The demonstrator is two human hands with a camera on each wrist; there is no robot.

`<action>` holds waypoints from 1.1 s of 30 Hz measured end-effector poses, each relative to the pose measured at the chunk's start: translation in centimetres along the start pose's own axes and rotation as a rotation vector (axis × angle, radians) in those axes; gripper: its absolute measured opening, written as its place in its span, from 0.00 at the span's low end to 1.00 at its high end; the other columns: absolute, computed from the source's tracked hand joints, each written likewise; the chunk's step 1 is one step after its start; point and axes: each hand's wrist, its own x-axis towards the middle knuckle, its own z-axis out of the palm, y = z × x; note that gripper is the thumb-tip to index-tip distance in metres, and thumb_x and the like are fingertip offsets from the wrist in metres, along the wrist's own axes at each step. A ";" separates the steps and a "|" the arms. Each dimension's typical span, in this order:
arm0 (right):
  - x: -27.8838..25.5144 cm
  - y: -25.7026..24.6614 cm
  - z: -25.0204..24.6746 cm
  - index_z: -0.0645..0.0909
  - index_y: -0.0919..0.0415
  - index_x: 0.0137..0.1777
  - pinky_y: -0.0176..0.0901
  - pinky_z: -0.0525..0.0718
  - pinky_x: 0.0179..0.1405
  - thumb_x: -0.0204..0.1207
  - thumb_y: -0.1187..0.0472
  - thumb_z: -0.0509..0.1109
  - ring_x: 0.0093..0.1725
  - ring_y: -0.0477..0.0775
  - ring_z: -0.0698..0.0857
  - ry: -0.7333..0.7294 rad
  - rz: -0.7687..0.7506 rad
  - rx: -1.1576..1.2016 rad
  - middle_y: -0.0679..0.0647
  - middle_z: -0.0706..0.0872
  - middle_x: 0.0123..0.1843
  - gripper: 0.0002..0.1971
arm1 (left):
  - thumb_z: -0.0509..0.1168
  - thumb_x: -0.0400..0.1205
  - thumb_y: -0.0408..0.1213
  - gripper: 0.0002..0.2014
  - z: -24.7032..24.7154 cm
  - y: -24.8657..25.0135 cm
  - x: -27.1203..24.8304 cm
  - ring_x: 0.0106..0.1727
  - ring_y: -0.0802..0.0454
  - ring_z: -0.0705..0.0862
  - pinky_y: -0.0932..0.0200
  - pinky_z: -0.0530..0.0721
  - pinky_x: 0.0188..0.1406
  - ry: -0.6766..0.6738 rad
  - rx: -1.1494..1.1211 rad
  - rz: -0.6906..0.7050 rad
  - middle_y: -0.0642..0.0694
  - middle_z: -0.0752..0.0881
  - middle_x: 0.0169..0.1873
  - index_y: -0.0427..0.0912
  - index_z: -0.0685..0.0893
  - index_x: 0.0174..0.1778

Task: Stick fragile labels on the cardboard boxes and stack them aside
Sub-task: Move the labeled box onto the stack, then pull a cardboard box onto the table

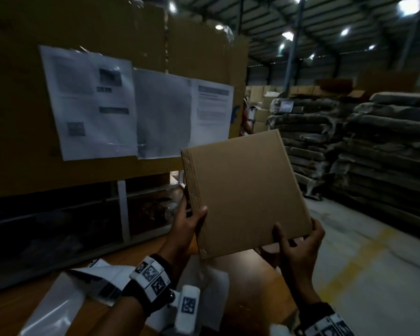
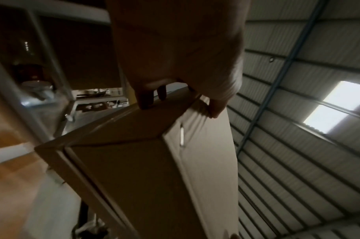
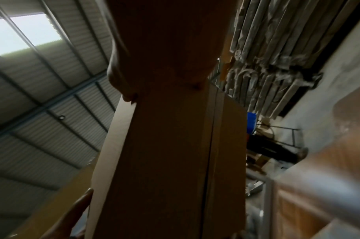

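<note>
box (image 1: 246, 192), flat brown cardboard, held up in the air above the right end of a wooden table (image 1: 250, 282), its broad face toward the camera and tilted a little to the left. both hands hold it by its lower edge. the left hand (image 1: 186, 229) grips the lower left corner, thumb laid across the front face and fingers curled round behind the stapled side; the left wrist view shows those fingers (image 2: 146, 97) pressed on the narrow side of the box (image 2: 146, 169) and the thumb on the pale broad face beside a staple. the right hand (image 1: 297, 246) grips the lower right corner, thumb on the front face, fingers wrapped behind; in the right wrist view the hand (image 3: 162, 48) is a dark shape against the box (image 3: 168, 153) and its fingers cannot be told apart. no label shows on the faces in view.

on the table, under the left wrist, lie white sheets (image 1: 83, 284), some with dark print. behind the table stands a big carton (image 1: 107, 27) with papers (image 1: 90, 103) taped to its side. to the right, across a grey floor with a yellow line (image 1: 349, 267), wrapped bundles are stacked high (image 1: 374, 146) under a metal roof with lamps.
</note>
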 end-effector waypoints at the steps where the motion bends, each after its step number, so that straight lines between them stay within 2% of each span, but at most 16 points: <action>1: -0.8 -1.0 0.2 0.59 0.51 0.78 0.58 0.86 0.59 0.71 0.54 0.79 0.57 0.45 0.82 -0.009 -0.012 0.025 0.52 0.72 0.68 0.40 | 0.64 0.85 0.34 0.19 -0.6 1.2 -1.0 0.57 0.56 0.88 0.62 0.88 0.48 0.022 0.023 0.032 0.51 0.86 0.60 0.55 0.74 0.71; 3: -2.8 -3.0 0.7 0.60 0.44 0.75 0.64 0.88 0.53 0.69 0.39 0.78 0.61 0.58 0.83 -0.039 -0.010 0.063 0.55 0.73 0.70 0.39 | 0.66 0.84 0.42 0.16 -2.0 3.6 -3.6 0.61 0.55 0.86 0.53 0.87 0.59 0.072 0.077 0.091 0.52 0.86 0.62 0.59 0.77 0.67; 5: -5.2 -4.7 1.5 0.61 0.46 0.74 0.55 0.88 0.53 0.66 0.35 0.74 0.64 0.61 0.81 -0.081 -0.044 0.067 0.60 0.74 0.71 0.40 | 0.70 0.80 0.53 0.21 -3.9 5.7 -7.0 0.67 0.54 0.83 0.46 0.81 0.69 0.129 0.147 0.135 0.51 0.82 0.68 0.66 0.76 0.69; 6: -6.6 -5.6 1.9 0.61 0.49 0.75 0.46 0.87 0.52 0.66 0.37 0.73 0.65 0.59 0.80 -0.112 -0.059 0.082 0.60 0.74 0.72 0.41 | 0.70 0.79 0.53 0.24 -4.8 6.7 -9.0 0.68 0.54 0.82 0.46 0.80 0.70 0.168 0.166 0.148 0.52 0.81 0.69 0.67 0.74 0.71; 8: -9.8 -7.5 3.2 0.62 0.52 0.74 0.31 0.84 0.50 0.69 0.45 0.76 0.65 0.52 0.77 -0.171 -0.068 0.142 0.60 0.73 0.72 0.38 | 0.70 0.78 0.45 0.32 -6.9 9.0 -13.2 0.69 0.55 0.82 0.50 0.80 0.69 0.242 0.184 0.177 0.52 0.81 0.70 0.59 0.68 0.79; 11: -15.6 -9.3 5.0 0.61 0.50 0.72 0.39 0.86 0.57 0.74 0.60 0.78 0.68 0.52 0.77 -0.334 -0.080 0.253 0.58 0.72 0.73 0.33 | 0.69 0.78 0.39 0.38 -10.3 12.2 -19.7 0.69 0.55 0.82 0.57 0.83 0.65 0.350 0.270 0.215 0.49 0.79 0.72 0.50 0.61 0.84; 15: -23.9 -11.4 7.7 0.56 0.47 0.82 0.30 0.80 0.62 0.72 0.53 0.76 0.72 0.43 0.72 -0.565 -0.092 0.272 0.49 0.65 0.78 0.42 | 0.68 0.75 0.39 0.39 -15.8 16.9 -27.2 0.67 0.56 0.82 0.60 0.84 0.62 0.486 0.337 0.173 0.50 0.79 0.71 0.49 0.61 0.84; 17: -27.2 -12.8 9.4 0.51 0.52 0.86 0.15 0.71 0.58 0.73 0.60 0.77 0.70 0.33 0.67 -0.673 -0.108 0.258 0.49 0.62 0.78 0.47 | 0.69 0.72 0.41 0.42 -18.7 19.2 -30.4 0.68 0.54 0.81 0.60 0.84 0.61 0.559 0.375 0.151 0.50 0.77 0.72 0.50 0.61 0.84; 18: -28.6 -13.3 10.4 0.51 0.55 0.86 0.12 0.69 0.55 0.73 0.64 0.78 0.69 0.31 0.66 -0.728 -0.122 0.245 0.51 0.62 0.77 0.48 | 0.69 0.71 0.42 0.43 -20.1 20.2 -32.0 0.69 0.52 0.80 0.57 0.84 0.62 0.602 0.375 0.131 0.50 0.76 0.72 0.51 0.61 0.84; 19: -29.9 -13.5 11.5 0.53 0.55 0.86 0.14 0.71 0.56 0.73 0.65 0.78 0.70 0.34 0.67 -0.780 -0.134 0.225 0.52 0.63 0.76 0.47 | 0.69 0.71 0.43 0.43 -21.5 21.1 -33.4 0.69 0.49 0.79 0.53 0.83 0.62 0.647 0.368 0.113 0.50 0.75 0.71 0.53 0.61 0.84; 22: -34.1 -14.5 14.4 0.56 0.49 0.86 0.42 0.75 0.68 0.74 0.57 0.78 0.73 0.48 0.69 -0.882 -0.140 0.130 0.51 0.67 0.77 0.45 | 0.68 0.72 0.44 0.37 -25.2 23.2 -37.1 0.70 0.46 0.78 0.43 0.80 0.69 0.730 0.416 0.085 0.49 0.76 0.71 0.54 0.66 0.80; 24: -37.0 -14.6 15.8 0.57 0.48 0.85 0.54 0.75 0.72 0.74 0.56 0.78 0.76 0.52 0.69 -0.900 -0.105 0.096 0.53 0.67 0.79 0.43 | 0.68 0.74 0.48 0.35 -27.4 23.9 -38.8 0.71 0.47 0.77 0.41 0.77 0.72 0.750 0.477 0.050 0.50 0.76 0.71 0.56 0.68 0.80; 28: -39.9 -13.8 17.3 0.60 0.52 0.82 0.53 0.78 0.68 0.73 0.63 0.76 0.73 0.60 0.73 -0.789 -0.031 0.037 0.59 0.68 0.77 0.40 | 0.68 0.73 0.58 0.37 -30.2 23.7 -39.2 0.75 0.49 0.72 0.45 0.78 0.71 0.686 0.656 -0.001 0.48 0.68 0.78 0.59 0.68 0.80; 30: -40.1 -12.8 17.6 0.59 0.55 0.82 0.51 0.77 0.66 0.73 0.64 0.75 0.72 0.61 0.73 -0.766 0.065 -0.007 0.61 0.68 0.77 0.40 | 0.68 0.73 0.61 0.39 -30.3 22.8 -38.1 0.78 0.45 0.67 0.40 0.75 0.74 0.632 0.782 -0.039 0.46 0.62 0.79 0.60 0.66 0.80; 32: -40.7 -11.5 17.6 0.58 0.54 0.82 0.51 0.77 0.66 0.72 0.60 0.74 0.71 0.62 0.75 -0.747 0.154 -0.041 0.61 0.70 0.76 0.41 | 0.68 0.78 0.57 0.36 -29.8 21.6 -36.6 0.79 0.42 0.64 0.39 0.71 0.76 0.608 0.904 -0.076 0.45 0.60 0.78 0.59 0.63 0.81; 33: -41.0 -11.0 17.6 0.57 0.52 0.82 0.56 0.79 0.68 0.70 0.55 0.74 0.71 0.63 0.75 -0.741 0.195 -0.041 0.61 0.71 0.76 0.42 | 0.68 0.80 0.55 0.34 -29.5 20.9 -35.9 0.78 0.42 0.63 0.42 0.71 0.75 0.599 0.947 -0.092 0.44 0.59 0.77 0.59 0.62 0.82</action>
